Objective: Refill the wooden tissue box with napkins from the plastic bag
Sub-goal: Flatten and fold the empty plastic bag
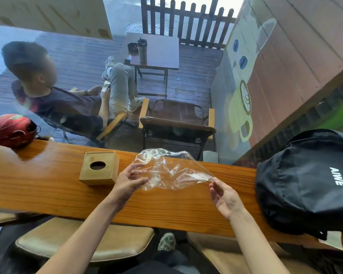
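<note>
A square wooden tissue box (99,168) with a dark oval hole in its lid stands on the wooden counter (48,186). No napkin shows in the hole. Just right of it a clear, crumpled plastic bag (172,169) is held up over the counter and looks empty. My left hand (130,180) grips the bag's left end, fingers curled into the plastic. At the bag's right tip my right hand (225,196) pinches it between thumb and fingertips. No napkins are visible anywhere.
A black backpack (309,182) fills the counter's right end and a red helmet (11,130) sits at its far left. Beyond the glass a person sits in a chair on a deck with a small table (156,50). Cushioned stools (83,240) stand below the counter.
</note>
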